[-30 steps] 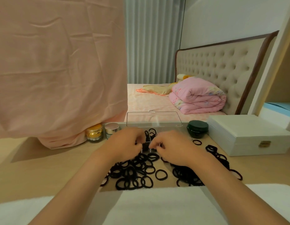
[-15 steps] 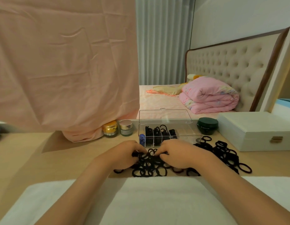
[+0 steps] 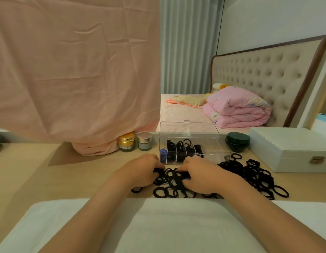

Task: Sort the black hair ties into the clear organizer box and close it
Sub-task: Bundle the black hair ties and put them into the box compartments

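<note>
A clear organizer box [image 3: 215, 148] stands open on the wooden table, its lid [image 3: 188, 129] upright at the back. Its left compartments hold black hair ties and something blue at the far left; the right compartments look bare. A pile of loose black hair ties [image 3: 250, 172] spreads in front of the box and off to the right. My left hand [image 3: 142, 170] and my right hand [image 3: 200, 176] lie side by side on the pile just in front of the box, fingers curled down into the ties. The fingertips are hidden among them.
A gold jar [image 3: 126, 141] and a silver-lidded jar [image 3: 144, 141] stand left of the box, a dark green jar [image 3: 237, 141] to its right. A white case [image 3: 290, 148] sits at the far right. A white towel [image 3: 176, 225] covers the near edge. Pink cloth [image 3: 76, 70] hangs at left.
My hands drew back from the box down onto the loose pile in front of it. Over the last half second they barely shifted.
</note>
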{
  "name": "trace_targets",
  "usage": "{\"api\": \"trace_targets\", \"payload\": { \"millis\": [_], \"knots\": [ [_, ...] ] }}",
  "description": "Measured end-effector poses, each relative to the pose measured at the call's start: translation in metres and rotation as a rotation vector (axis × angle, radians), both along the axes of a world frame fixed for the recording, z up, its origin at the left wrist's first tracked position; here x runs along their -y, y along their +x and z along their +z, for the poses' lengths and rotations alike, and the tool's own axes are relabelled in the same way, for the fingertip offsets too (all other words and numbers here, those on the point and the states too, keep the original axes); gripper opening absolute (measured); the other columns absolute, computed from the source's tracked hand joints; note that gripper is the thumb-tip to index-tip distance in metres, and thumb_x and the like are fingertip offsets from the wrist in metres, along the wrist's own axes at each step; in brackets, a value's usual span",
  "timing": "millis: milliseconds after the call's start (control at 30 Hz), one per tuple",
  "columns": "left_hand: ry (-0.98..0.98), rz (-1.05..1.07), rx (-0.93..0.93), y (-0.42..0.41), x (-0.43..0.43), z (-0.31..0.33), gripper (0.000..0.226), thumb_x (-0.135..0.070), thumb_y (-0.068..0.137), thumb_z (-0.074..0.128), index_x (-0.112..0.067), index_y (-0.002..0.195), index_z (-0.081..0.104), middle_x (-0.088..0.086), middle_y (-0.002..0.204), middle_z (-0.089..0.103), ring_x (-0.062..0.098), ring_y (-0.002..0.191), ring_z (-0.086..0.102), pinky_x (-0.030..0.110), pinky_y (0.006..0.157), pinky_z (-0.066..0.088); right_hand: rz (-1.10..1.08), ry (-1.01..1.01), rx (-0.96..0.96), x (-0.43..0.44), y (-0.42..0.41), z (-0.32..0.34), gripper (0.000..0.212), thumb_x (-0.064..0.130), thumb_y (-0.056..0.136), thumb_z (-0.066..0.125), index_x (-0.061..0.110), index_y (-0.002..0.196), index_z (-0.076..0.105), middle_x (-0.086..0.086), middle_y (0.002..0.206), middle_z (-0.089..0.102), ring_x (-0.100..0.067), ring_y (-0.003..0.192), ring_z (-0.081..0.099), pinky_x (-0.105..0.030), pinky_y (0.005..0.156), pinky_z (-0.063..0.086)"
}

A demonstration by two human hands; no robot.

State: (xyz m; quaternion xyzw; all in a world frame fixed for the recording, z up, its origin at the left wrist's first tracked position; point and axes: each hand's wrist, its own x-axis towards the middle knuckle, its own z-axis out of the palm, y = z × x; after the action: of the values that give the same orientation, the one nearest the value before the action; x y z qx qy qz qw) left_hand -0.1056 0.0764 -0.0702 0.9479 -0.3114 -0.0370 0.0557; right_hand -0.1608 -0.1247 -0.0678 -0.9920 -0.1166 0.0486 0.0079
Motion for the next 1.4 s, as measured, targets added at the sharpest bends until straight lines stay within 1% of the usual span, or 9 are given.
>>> {"api": "trace_targets", "payload": {
  "millis": [267,400,633,733,867,967,1133,1267,1400],
  "knots": [
    [-0.245,0.073,-0.087,0.002,-0.006,0.003,0.04,-0.014,0.091,0.071,-0.025,0.128,0.064,-0.006,0.122,0.071,0.009,0.106,0.065,0.026,0.097,0.053,-0.015,0.079,0.046,0.001,-0.002,0.008,0.039,0.02,0.097,0.064,0.033,0.133,0.065,0.008,0.133,0.066,-0.013,0.116,0.063,-0.031,0.101,0.052],
    [-0.306,0.087,-0.081,0.003,-0.013,0.009,0.038,-0.011,0.09,0.071,-0.029,0.123,0.067,-0.009,0.109,0.07,0.007,0.095,0.063,0.023,0.09,0.054,-0.049,0.409,0.056,0.01,-0.004,0.02,0.025,0.021,0.094,0.07,0.031,0.116,0.075,0.014,0.118,0.072,0.0,0.101,0.064,-0.018,0.09,0.05],
    [-0.689,0.083,-0.343,-0.003,-0.019,0.024,0.015,-0.015,0.097,0.062,-0.023,0.102,0.074,-0.006,0.093,0.073,0.007,0.082,0.064,0.021,0.072,0.054,-0.193,1.082,-0.051,0.009,-0.012,0.037,0.028,-0.001,0.094,0.066,0.022,0.105,0.077,-0.002,0.098,0.077,-0.018,0.079,0.076,-0.026,0.073,0.063],
    [-0.597,0.085,-0.41,-0.006,-0.014,0.019,0.014,-0.018,0.1,0.058,-0.024,0.098,0.071,-0.006,0.091,0.07,0.003,0.078,0.064,0.017,0.069,0.049,-0.124,0.939,-0.071,0.007,-0.01,0.029,0.028,0.004,0.092,0.069,0.026,0.108,0.078,0.009,0.101,0.078,-0.002,0.094,0.073,-0.016,0.08,0.055],
    [-0.499,0.116,-0.315,-0.004,-0.008,0.011,0.014,-0.022,0.099,0.06,-0.027,0.105,0.072,-0.011,0.083,0.068,0.005,0.076,0.064,0.019,0.072,0.048,-0.119,0.766,-0.029,0.006,-0.005,0.023,0.028,0.007,0.097,0.063,0.026,0.109,0.078,0.015,0.098,0.075,0.008,0.073,0.066,-0.01,0.07,0.054],
    [-0.336,0.099,-0.243,-0.008,-0.003,0.011,0.028,-0.028,0.096,0.064,-0.03,0.123,0.071,-0.008,0.11,0.073,0.011,0.099,0.065,0.027,0.089,0.051,-0.125,0.645,-0.032,0.009,-0.004,0.021,0.034,0.004,0.1,0.054,0.026,0.114,0.076,0.015,0.099,0.072,0.005,0.062,0.061,-0.011,0.057,0.048],
    [-0.114,0.131,-0.164,-0.012,0.002,0.012,0.031,-0.029,0.093,0.068,-0.025,0.124,0.071,-0.002,0.115,0.072,0.015,0.101,0.064,0.027,0.089,0.052,-0.129,0.45,-0.001,0.007,-0.001,0.009,0.045,0.0,0.099,0.056,0.031,0.128,0.068,0.008,0.137,0.063,-0.009,0.124,0.059,-0.014,0.093,0.041],
    [-0.006,0.137,-0.124,-0.014,0.004,0.017,0.031,-0.027,0.093,0.068,-0.022,0.123,0.071,0.001,0.12,0.069,0.02,0.106,0.063,0.03,0.092,0.053,-0.132,0.403,0.079,0.006,0.002,0.005,0.037,0.013,0.097,0.065,0.029,0.13,0.068,0.008,0.133,0.067,-0.008,0.121,0.061,-0.018,0.096,0.043],
    [0.04,0.122,-0.08,-0.016,0.004,0.018,0.033,-0.029,0.093,0.066,-0.024,0.126,0.067,-0.001,0.12,0.067,0.018,0.103,0.061,0.028,0.083,0.052,-0.106,0.111,0.051,-0.002,0.009,0.002,0.043,0.023,0.1,0.061,0.032,0.142,0.056,0.003,0.139,0.06,-0.02,0.123,0.059,-0.033,0.102,0.049]
  ]
}}
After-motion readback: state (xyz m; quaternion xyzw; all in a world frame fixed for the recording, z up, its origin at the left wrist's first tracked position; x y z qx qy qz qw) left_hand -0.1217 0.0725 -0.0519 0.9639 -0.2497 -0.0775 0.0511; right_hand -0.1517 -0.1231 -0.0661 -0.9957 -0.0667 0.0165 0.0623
